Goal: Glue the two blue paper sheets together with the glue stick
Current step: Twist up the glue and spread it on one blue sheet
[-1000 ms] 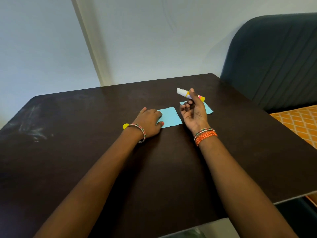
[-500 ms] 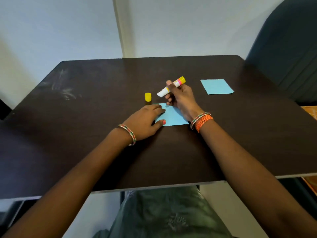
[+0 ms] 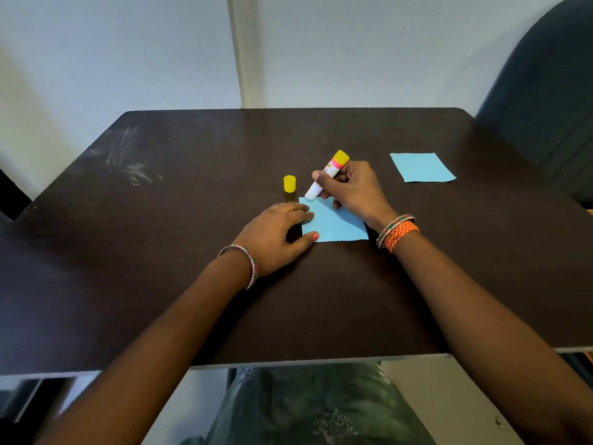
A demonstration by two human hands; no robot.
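A blue paper sheet [image 3: 333, 224] lies flat in the middle of the dark table. My left hand [image 3: 272, 234] rests on its left edge, fingers pressing it down. My right hand [image 3: 351, 187] grips the uncapped glue stick [image 3: 327, 178], tilted with its white tip touching the sheet's far left corner. The yellow cap [image 3: 289, 183] stands upright just left of the tip. A second blue sheet [image 3: 422, 167] lies apart at the right rear of the table.
The dark table [image 3: 160, 252] has chalky scuffs at its far left. A dark upholstered chair [image 3: 545, 91] stands at the right rear, a pale wall behind. My green-clothed lap shows below the table's near edge.
The view tilted down and nearer. My right hand lowered the glue stick from the air until its tip met the sheet's far corner. My left hand stayed on the sheet.
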